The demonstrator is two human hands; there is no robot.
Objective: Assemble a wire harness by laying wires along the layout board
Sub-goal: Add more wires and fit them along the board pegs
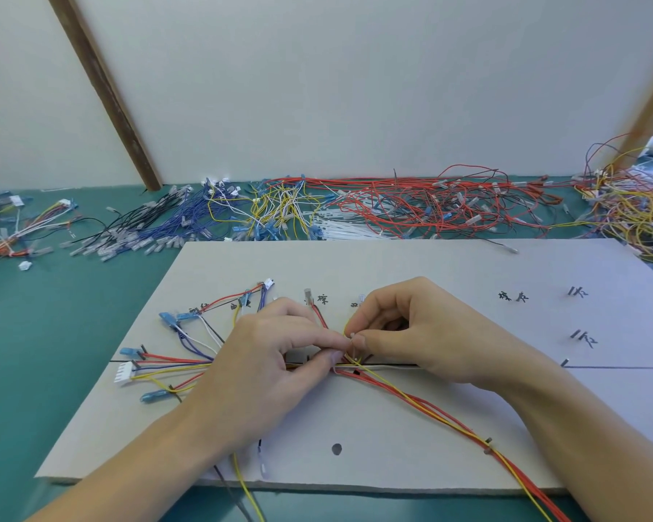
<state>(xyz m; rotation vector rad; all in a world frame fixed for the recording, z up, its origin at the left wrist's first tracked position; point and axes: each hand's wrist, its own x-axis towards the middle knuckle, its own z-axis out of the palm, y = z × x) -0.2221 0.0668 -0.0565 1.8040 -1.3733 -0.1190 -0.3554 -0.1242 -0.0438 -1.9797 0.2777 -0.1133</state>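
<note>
Many thin wires (174, 365) are fanned over the left of the layout board (411, 265), which lies on the green bench (53, 333); they are judged light, limp and springy, best pinched where they bunch, not at the blue and white plugs. At the board's middle the bundle is pinched by the left hand (268, 356). Just beside it, a small white tie end is pinched by the right hand (404, 333). Red and yellow strands (430, 408) are trailed off rightward.
</note>
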